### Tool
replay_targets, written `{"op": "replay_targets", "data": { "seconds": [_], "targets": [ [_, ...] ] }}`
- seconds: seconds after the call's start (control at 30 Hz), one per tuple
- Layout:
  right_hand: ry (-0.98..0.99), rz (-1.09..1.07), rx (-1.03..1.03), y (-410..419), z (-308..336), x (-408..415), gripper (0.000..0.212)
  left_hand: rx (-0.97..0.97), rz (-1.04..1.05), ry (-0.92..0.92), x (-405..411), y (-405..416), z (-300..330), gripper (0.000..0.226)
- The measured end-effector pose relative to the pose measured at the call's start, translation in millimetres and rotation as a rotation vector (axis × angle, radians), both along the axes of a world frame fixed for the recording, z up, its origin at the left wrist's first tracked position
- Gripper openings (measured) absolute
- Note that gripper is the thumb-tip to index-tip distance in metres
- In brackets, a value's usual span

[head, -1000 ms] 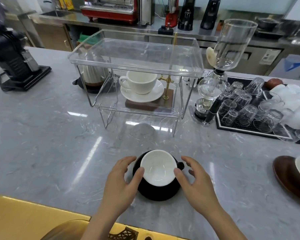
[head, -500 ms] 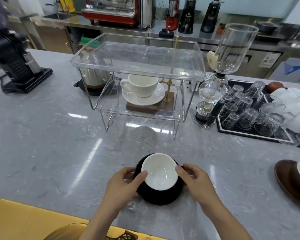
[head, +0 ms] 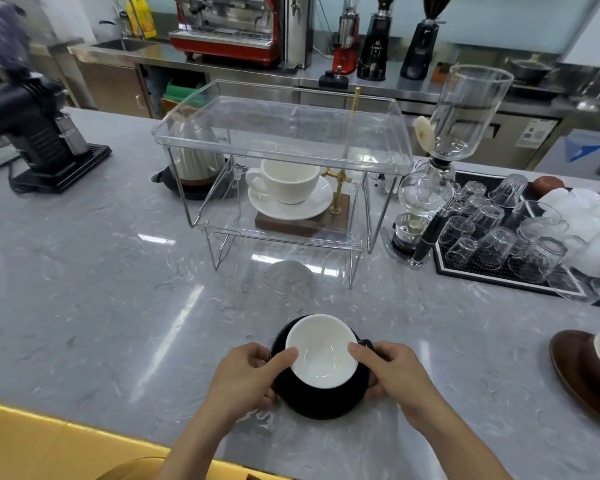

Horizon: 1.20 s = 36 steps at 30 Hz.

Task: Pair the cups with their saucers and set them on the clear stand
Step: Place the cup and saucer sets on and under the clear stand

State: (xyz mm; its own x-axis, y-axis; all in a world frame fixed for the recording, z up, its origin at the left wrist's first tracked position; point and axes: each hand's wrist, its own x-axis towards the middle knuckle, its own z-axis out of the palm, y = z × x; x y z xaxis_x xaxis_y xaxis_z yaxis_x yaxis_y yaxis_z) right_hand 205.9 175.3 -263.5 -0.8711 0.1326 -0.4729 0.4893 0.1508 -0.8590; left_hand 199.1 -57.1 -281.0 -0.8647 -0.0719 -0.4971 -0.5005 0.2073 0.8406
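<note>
The black cup [head: 321, 355], white inside, is sitting on its black saucer [head: 322, 401] at the near edge of the grey marble counter [head: 101, 306], directly in front of the person and well short of the clear stand [head: 281, 133]. The likely step is lifting the pair together and carrying it to the stand, whose top shelf is bare while its lower shelf is already holding a white cup [head: 284, 180] on a white saucer [head: 291, 206]. To do this well, the saucer is best kept level with even support on both sides, so the cup is not sliding, and raised clear of the shelf's rim before being set down flat. The left hand [head: 246, 375] is gripping the saucer's left edge, fingers curled beneath and thumb lying against the cup's rim. The right hand [head: 395, 370] is mirroring it on the right edge, beside the cup's handle, thumb touching the rim. A brown saucer [head: 575, 368] with another cup is waiting at the far right.
</note>
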Motion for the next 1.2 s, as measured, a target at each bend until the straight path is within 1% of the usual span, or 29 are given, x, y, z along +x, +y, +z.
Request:
{"op": "replay_targets", "data": {
  "seconds": [0.13, 0.33, 0.43, 0.77, 0.93, 1.07, 1.2],
  "targets": [
    [-0.006, -0.015, -0.026, -3, 7, -3, 0.034, -0.004, 0.024, 0.048, -1, -2, -2, 0.051],
    [0.067, 0.006, -0.04, -6, 31, -12, 0.028, 0.072, 0.032, 0.123, -6, -3, 19, 0.064],
    [0.105, 0.009, -0.048, -8, 45, -16, 0.032, 0.071, 0.02, 0.153, -10, -5, 36, 0.068],
    [0.222, 0.062, -0.066, -16, 92, -26, 0.033, 0.07, 0.005, 0.266, -26, -14, 87, 0.069],
    [0.26, 0.103, -0.062, -20, 116, -30, 0.036, 0.064, 0.013, 0.303, -30, -19, 111, 0.086],
    [0.292, 0.146, -0.058, -21, 136, -35, 0.036, 0.052, 0.013, 0.33, -34, -22, 131, 0.076],
    [0.328, 0.168, -0.056, -24, 154, -39, 0.039, 0.037, 0.025, 0.369, -39, -27, 150, 0.079]
  ]
}}
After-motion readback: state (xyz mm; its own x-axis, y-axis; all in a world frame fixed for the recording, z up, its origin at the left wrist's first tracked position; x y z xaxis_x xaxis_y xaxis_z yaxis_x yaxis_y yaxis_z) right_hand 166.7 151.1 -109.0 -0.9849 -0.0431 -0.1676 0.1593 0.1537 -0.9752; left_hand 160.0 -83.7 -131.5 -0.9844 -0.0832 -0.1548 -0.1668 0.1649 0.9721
